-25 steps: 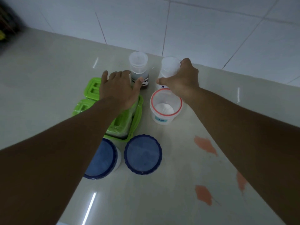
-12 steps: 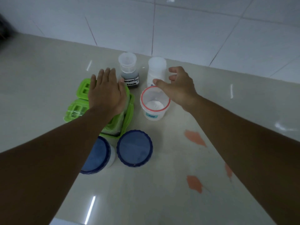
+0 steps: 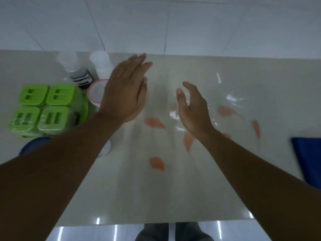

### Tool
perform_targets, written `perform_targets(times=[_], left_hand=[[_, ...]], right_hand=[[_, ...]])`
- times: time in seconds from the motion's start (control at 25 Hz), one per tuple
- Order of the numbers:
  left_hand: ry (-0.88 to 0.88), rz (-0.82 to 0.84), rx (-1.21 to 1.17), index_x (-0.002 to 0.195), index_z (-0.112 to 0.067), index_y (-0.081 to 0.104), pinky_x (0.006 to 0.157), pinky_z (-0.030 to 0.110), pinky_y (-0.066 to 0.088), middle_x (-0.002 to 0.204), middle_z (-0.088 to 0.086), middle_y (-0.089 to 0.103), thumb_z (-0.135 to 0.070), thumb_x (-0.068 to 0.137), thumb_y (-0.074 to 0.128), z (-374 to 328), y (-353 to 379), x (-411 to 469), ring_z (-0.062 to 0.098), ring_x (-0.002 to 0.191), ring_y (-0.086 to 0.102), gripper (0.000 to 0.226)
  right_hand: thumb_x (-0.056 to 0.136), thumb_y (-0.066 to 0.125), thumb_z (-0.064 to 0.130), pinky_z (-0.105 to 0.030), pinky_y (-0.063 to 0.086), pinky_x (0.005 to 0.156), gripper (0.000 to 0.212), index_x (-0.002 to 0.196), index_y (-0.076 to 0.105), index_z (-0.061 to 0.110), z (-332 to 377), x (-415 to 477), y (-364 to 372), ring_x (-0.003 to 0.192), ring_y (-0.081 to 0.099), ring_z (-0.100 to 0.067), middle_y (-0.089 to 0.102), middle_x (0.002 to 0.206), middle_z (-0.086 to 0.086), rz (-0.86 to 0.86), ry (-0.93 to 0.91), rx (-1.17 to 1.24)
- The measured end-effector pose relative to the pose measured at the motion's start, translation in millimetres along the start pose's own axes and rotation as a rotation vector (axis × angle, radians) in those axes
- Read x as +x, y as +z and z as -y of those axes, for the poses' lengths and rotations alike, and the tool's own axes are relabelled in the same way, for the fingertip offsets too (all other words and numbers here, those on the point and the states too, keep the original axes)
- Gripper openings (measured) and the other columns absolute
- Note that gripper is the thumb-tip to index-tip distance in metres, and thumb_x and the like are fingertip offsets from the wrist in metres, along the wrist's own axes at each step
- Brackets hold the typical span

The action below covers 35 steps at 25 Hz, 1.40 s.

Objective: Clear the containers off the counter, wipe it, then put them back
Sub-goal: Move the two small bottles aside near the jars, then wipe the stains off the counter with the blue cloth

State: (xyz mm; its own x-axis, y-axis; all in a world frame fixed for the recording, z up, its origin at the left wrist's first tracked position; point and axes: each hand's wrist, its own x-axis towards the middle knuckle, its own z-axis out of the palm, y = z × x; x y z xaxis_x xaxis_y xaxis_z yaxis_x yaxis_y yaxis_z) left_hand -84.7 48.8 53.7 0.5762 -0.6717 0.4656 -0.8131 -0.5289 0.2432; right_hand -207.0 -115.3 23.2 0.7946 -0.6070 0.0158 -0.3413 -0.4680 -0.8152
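Observation:
The containers stand grouped at the left of the pale counter (image 3: 156,197). Green-lidded boxes (image 3: 43,108) sit in a block of four lids. Behind them stand a dark labelled bottle (image 3: 80,76) with a clear cap and a white bottle (image 3: 101,64). A red-rimmed clear tub (image 3: 96,91) is partly hidden by my left hand (image 3: 125,94). A blue-lidded jar (image 3: 33,145) shows under my left forearm. My left hand is open above the counter, fingers together, holding nothing. My right hand (image 3: 192,108) hovers open to the right, palm facing left, empty.
Orange leaf-shaped marks (image 3: 156,163) are scattered across the counter's middle and right. A blue object (image 3: 309,160) lies at the right edge. A white tiled wall (image 3: 173,23) runs behind the counter. The counter's front edge and the floor show at the bottom.
Both hands have left the containers and swung right over the middle of the counter. The view has turned right, so the containers now sit at the left.

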Motion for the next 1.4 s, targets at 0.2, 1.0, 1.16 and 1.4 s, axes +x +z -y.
perform_targets(times=[0.2, 1.0, 1.16, 1.4], left_hand=[[0.214, 0.289, -0.192, 0.15, -0.004, 0.044, 0.126, 0.047, 0.024, 0.162, 0.014, 0.036, -0.014, 0.102, 0.037, -148, 83, -2, 0.028, 0.153, 0.029, 0.05], [0.53, 0.582, -0.245, 0.154, -0.008, 0.037, 0.128, 0.04, 0.012, 0.166, 0.013, 0.027, -0.002, 0.101, 0.049, -407, 257, 1, 0.031, 0.155, 0.021, 0.054], [0.515, 0.561, -0.352, 0.128, 0.0, 0.064, 0.123, 0.046, 0.021, 0.143, 0.023, 0.057, 0.015, 0.083, 0.048, -408, 261, 20, 0.042, 0.141, 0.045, 0.05], [0.55, 0.622, -0.309, 0.126, 0.003, 0.065, 0.121, 0.044, 0.021, 0.14, 0.024, 0.059, 0.015, 0.085, 0.055, -385, 246, 34, 0.042, 0.139, 0.048, 0.044]], right_hand=[[0.11, 0.036, 0.036, -0.011, 0.012, 0.119, 0.053, 0.158, 0.028, 0.017, -91, -56, -92, 0.155, 0.022, -0.012, 0.029, 0.166, 0.001, -0.163, 0.117, -0.051], [0.112, 0.025, 0.03, -0.049, 0.038, 0.115, 0.046, 0.157, 0.029, 0.019, -251, -140, -284, 0.152, 0.03, -0.038, 0.026, 0.167, -0.009, -0.056, 0.579, -0.777], [0.108, 0.035, 0.038, -0.04, 0.049, 0.08, 0.041, 0.146, 0.045, 0.026, -247, -142, -286, 0.12, 0.065, -0.036, 0.055, 0.149, -0.01, -0.144, 0.546, -0.739], [0.095, 0.058, 0.042, -0.043, 0.0, 0.128, 0.082, 0.162, 0.017, 0.015, -267, -114, -283, 0.159, 0.002, -0.03, 0.011, 0.171, -0.01, 0.022, 0.333, -0.675]])
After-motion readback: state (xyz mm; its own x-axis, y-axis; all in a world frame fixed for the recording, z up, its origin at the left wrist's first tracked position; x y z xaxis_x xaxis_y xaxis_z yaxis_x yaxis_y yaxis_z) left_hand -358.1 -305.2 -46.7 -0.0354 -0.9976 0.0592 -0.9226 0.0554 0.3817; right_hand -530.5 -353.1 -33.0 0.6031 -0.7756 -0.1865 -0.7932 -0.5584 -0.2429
